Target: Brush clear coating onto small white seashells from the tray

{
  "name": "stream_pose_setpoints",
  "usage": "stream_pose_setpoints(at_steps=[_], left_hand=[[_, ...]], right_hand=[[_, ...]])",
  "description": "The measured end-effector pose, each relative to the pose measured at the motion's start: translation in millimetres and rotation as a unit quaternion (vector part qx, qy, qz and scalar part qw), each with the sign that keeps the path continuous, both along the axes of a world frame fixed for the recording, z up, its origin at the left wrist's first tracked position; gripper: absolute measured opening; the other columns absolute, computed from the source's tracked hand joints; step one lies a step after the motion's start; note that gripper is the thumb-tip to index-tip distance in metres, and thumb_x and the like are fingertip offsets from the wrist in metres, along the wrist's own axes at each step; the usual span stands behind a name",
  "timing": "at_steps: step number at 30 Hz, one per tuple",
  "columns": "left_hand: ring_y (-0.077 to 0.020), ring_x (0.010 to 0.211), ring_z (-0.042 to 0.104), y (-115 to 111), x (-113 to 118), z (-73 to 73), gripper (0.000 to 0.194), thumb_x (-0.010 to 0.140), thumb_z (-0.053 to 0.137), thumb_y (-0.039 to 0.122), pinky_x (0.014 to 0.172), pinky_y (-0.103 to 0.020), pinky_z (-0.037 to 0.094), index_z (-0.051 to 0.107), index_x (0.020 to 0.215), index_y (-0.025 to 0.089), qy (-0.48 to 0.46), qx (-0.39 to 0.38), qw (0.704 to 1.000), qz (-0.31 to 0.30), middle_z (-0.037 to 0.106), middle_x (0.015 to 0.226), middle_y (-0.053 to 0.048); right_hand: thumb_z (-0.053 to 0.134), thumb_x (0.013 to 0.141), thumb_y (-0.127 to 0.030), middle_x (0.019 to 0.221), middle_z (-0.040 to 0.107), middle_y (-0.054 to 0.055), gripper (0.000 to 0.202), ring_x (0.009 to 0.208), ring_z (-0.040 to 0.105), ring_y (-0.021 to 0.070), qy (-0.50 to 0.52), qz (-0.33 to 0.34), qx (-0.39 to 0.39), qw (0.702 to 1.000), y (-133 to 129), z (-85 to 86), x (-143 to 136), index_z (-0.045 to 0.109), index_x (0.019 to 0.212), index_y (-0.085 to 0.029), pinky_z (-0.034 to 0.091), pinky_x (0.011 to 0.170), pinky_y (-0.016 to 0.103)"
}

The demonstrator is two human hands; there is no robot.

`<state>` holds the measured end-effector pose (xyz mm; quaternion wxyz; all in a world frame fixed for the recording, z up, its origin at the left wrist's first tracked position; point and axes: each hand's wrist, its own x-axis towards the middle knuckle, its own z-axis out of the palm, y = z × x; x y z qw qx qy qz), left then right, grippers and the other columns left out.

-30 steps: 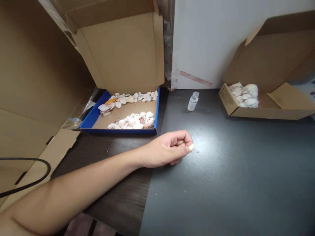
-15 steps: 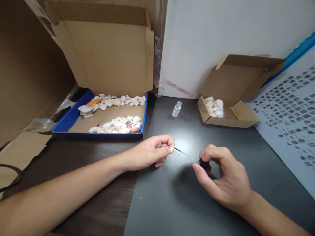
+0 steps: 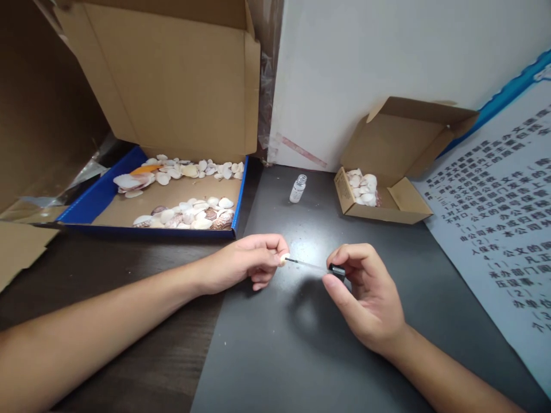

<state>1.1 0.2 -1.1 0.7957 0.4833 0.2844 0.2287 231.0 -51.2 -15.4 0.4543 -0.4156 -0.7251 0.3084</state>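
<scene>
Across the tabletop [image 3: 163, 361] before me, a blue box [image 3: 107, 186] of shells [image 3: 201, 223] and a smaller carton [image 3: 387, 213] flank the bottle [image 3: 297, 191] (uncapped, upright). Nearer, my right hand [image 3: 365, 295] holds the brush [image 3: 307, 265] by its black cap [image 3: 338, 272], tip meeting the pale piece [image 3: 284, 260] pinched in my left hand [image 3: 253, 258].

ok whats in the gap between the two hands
In the head view, a thin stem spans it, from the black cap in the right hand to the small pale piece at the left hand's fingertips. The grey mat shows beneath.
</scene>
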Motion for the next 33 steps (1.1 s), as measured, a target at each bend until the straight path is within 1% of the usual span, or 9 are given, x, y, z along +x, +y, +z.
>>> stream_pose_setpoints(at_steps=[4,8,12,15,18,23,26,30,33], left_hand=[[-0.0078,0.051,0.033,0,0,-0.6,0.016,0.085,0.06,0.031,0.049,-0.021,0.034,0.051,0.081,0.018,0.0,0.0,1.0,-0.001,0.037,0.06,0.007],[-0.0082,0.05,0.033,3,-1,-3.6,0.017,0.087,0.06,0.031,0.05,-0.021,0.036,0.05,0.082,0.019,-0.009,-0.007,1.0,-0.011,0.035,0.058,0.008],[-0.0076,0.05,0.033,8,-3,-2.8,0.013,0.086,0.06,0.026,0.051,-0.021,0.037,0.051,0.081,0.018,-0.032,-0.046,0.998,-0.016,0.035,0.059,0.007],[-0.007,0.049,0.032,13,-4,-1.0,0.007,0.084,0.058,0.019,0.051,-0.022,0.037,0.053,0.081,0.016,-0.061,-0.095,0.994,-0.011,0.036,0.061,0.007],[-0.0068,0.048,0.032,17,-4,0.1,0.005,0.084,0.056,0.016,0.052,-0.022,0.038,0.054,0.08,0.016,-0.079,-0.132,0.988,-0.011,0.037,0.062,0.006],[-0.0075,0.049,0.033,20,-4,0.7,0.006,0.086,0.055,0.013,0.053,-0.022,0.039,0.054,0.08,0.016,-0.084,-0.166,0.982,-0.035,0.037,0.061,0.006],[-0.0076,0.05,0.034,18,-5,-0.2,0.004,0.086,0.056,0.013,0.054,-0.023,0.04,0.056,0.082,0.016,-0.082,-0.154,0.984,-0.032,0.039,0.061,0.006],[-0.007,0.05,0.032,15,-5,-1.3,0.005,0.086,0.059,0.016,0.055,-0.022,0.039,0.055,0.083,0.016,-0.077,-0.14,0.987,-0.029,0.037,0.061,0.007],[-0.0068,0.05,0.032,15,-5,-1.1,0.008,0.087,0.06,0.018,0.056,-0.023,0.039,0.054,0.082,0.017,-0.065,-0.13,0.989,-0.036,0.037,0.061,0.007]], right_hand=[[0.063,0.091,-0.019,0.071,0.048,-0.007,0.021,0.055,0.048,0.01,-0.013,0.009,-0.018,1.0,-1,0.1,-2,0.048,0.102,-0.029,0.041,0.056,0.026],[0.061,0.09,-0.017,0.071,0.047,-0.007,0.018,0.055,0.044,0.0094,0.01,-0.019,-0.046,0.999,4,1.7,-6,0.048,0.094,-0.027,0.038,0.053,0.024],[0.06,0.091,-0.019,0.072,0.044,-0.006,0.012,0.056,0.04,0.0094,0.096,-0.071,-0.091,0.989,13,4.4,-17,0.049,0.091,-0.025,0.035,0.051,0.023],[0.055,0.094,-0.023,0.069,0.039,-0.008,0.008,0.049,0.033,0.008,0.215,-0.06,-0.142,0.964,21,7.8,-30,0.049,0.09,-0.025,0.03,0.045,0.022],[0.056,0.093,-0.024,0.067,0.038,-0.008,0.008,0.048,0.032,0.0074,0.273,-0.054,-0.15,0.949,26,12.2,-41,0.049,0.089,-0.024,0.028,0.044,0.021],[0.057,0.093,-0.024,0.073,0.042,-0.006,0.008,0.052,0.036,0.0083,0.206,-0.08,-0.109,0.969,19,15.2,-44,0.049,0.091,-0.024,0.032,0.048,0.023],[0.056,0.092,-0.023,0.074,0.044,-0.006,0.008,0.053,0.038,0.0088,0.156,-0.092,-0.093,0.979,14,12.9,-38,0.048,0.091,-0.024,0.033,0.05,0.025],[0.054,0.093,-0.023,0.076,0.045,-0.005,0.006,0.052,0.038,0.0086,0.158,-0.092,-0.091,0.979,10,8.2,-31,0.049,0.095,-0.025,0.035,0.05,0.025],[0.056,0.092,-0.023,0.071,0.043,-0.006,0.007,0.052,0.039,0.0096,0.119,-0.09,-0.103,0.983,10,6.2,-28,0.05,0.095,-0.025,0.035,0.05,0.024]])
